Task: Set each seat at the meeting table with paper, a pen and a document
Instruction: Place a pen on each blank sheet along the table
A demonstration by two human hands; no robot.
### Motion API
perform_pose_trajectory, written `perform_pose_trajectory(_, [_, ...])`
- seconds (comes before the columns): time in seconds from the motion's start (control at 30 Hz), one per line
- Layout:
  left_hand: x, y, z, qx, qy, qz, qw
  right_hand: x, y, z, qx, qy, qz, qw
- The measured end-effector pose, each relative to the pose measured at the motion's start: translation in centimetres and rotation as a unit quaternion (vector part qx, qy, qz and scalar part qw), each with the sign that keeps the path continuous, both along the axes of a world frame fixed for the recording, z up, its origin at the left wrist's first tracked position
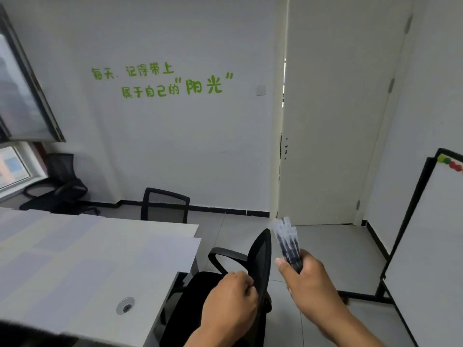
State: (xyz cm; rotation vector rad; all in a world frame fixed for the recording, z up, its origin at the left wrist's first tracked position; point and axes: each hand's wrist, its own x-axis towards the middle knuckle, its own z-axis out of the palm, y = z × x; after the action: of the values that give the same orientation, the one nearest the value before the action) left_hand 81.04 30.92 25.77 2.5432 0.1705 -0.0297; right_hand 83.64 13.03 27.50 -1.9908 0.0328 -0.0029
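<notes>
My right hand (307, 279) grips a bundle of clear-barrelled pens (288, 242) that stick up and to the left, held in the air to the right of the table. My left hand (231, 296) grips the back edge of a black mesh office chair (260, 256) that stands at the table's right side. The white meeting table (82, 284) fills the lower left. Several white paper sheets (165, 249) lie on it, one near the right edge and others toward the far left.
A second black chair (164, 205) stands at the table's far end, a third chair (62, 189) by the window at the left. A round cable grommet (125, 305) sits in the tabletop. A whiteboard on a stand (426, 246) is at the right, a white door (333, 121) behind.
</notes>
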Motion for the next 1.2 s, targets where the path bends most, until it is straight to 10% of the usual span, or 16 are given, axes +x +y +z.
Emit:
perform_pose_trajectory(0.9, [26.8,14.8,-3.6,-0.046,0.021,0.198,0.979,32.0,16.5,-3.4,-0.027,0.08,0.202,0.976])
perform_pose_trajectory(1.2, [30.7,17.3,-8.3,-0.128,0.095,0.39,0.907,40.7,22.0,-10.3,0.008,0.204,0.37,0.906])
